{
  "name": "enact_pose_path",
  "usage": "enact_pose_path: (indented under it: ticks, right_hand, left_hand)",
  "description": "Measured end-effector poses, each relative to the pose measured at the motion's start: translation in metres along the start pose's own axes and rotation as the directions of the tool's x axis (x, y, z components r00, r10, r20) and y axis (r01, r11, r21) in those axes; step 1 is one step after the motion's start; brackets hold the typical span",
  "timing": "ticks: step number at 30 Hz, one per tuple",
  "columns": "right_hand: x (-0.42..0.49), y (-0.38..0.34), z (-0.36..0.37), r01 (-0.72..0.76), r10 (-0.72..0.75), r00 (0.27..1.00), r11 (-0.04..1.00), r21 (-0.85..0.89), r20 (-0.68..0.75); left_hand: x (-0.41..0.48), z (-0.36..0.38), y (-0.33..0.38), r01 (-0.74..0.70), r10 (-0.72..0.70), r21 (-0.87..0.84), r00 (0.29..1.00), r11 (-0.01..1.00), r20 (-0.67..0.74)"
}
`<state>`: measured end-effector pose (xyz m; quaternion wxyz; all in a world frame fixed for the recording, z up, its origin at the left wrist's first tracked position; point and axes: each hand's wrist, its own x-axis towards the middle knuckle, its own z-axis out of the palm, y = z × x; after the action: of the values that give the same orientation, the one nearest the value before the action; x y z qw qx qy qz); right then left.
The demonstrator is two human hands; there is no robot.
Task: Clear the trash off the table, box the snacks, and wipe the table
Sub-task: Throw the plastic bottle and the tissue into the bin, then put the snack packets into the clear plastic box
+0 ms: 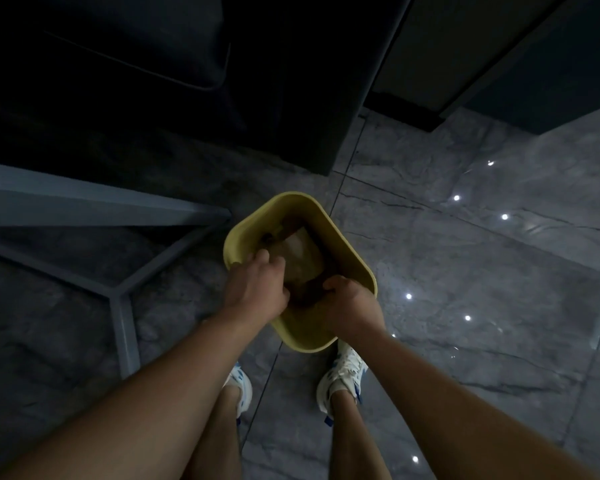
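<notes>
A yellow trash bin (340,233) stands on the dark floor in front of my feet. Inside it lies a pale, crumpled wrapper or bag (300,256) over darker trash. My left hand (257,289) reaches over the bin's left rim with its fingers curled on the near edge of that wrapper. My right hand (349,303) is at the bin's near right rim, fingers closed on the dark trash at the wrapper's lower edge. The dim light hides what exactly each hand pinches.
A grey metal table frame (125,296) with its leg stands to the left. Dark furniture (284,81) rises behind the bin. Glossy grey marble tiles (482,254) spread to the right. My white and blue shoes (343,375) are just behind the bin.
</notes>
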<state>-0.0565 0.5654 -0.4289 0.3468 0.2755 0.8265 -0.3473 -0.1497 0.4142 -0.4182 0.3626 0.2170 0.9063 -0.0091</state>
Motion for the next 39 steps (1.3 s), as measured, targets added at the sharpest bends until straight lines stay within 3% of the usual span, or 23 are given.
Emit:
enact_pose_path:
  ticks: [6,16,22,29,35,39]
  right_hand:
    - [-0.047,-0.028,-0.031,0.004,0.004,0.996,0.996,-0.084,0.087]
    - [-0.204,-0.117,-0.131,0.219,-0.176,0.974,0.897,-0.385,0.144]
    - [-0.28,-0.146,-0.158,0.423,-0.313,0.904,0.759,-0.496,0.292]
    - [-0.32,-0.18,-0.158,0.618,-0.405,0.785,0.557,-0.554,0.469]
    - [-0.349,-0.234,-0.135,0.714,-0.52,0.688,0.359,-0.601,0.506]
    - [-0.371,-0.278,-0.111,0.727,-0.511,0.668,0.293,-0.621,0.541]
  left_hand:
    - [-0.057,-0.036,0.003,0.025,-0.023,-0.029,0.996,0.999,0.082]
    - [-0.224,-0.145,0.001,0.171,-0.167,-0.22,0.985,0.96,0.034]
    - [-0.331,-0.169,0.015,0.333,-0.352,-0.374,0.936,0.866,0.018]
    - [-0.419,-0.156,0.022,0.507,-0.566,-0.511,0.823,0.695,0.047]
    - [-0.473,-0.157,-0.008,0.552,-0.677,-0.526,0.734,0.646,-0.061]
    - [-0.505,-0.156,-0.042,0.56,-0.723,-0.552,0.681,0.617,-0.117]
